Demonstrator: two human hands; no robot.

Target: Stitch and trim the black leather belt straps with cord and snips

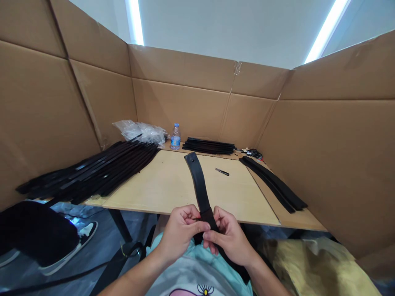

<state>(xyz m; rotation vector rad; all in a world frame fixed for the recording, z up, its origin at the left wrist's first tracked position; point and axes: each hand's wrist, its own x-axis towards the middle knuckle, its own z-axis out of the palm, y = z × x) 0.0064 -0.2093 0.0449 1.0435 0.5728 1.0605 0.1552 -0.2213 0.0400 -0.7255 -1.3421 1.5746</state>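
Both of my hands are closed around one black strap [200,187], close to my body at the table's front edge. Its smooth upper end stands up and away from me, with a small round hole or stud near the tip. The lower part runs down over my lap. My left hand [183,230] pinches the strap from the left, where a duller band crosses it. From the right, my right hand [230,236] grips it at about the same height, thumb toward my left thumb. What lies under the fingers is hidden.
Black strips [101,168] lie piled on the table's left, with more strips [210,146] at the back and right. A water bottle [175,137], clear plastic bags [142,130] and a small cutter [222,171] are there. Cardboard walls [182,96] surround the table. Someone's leg [37,234] is at left.
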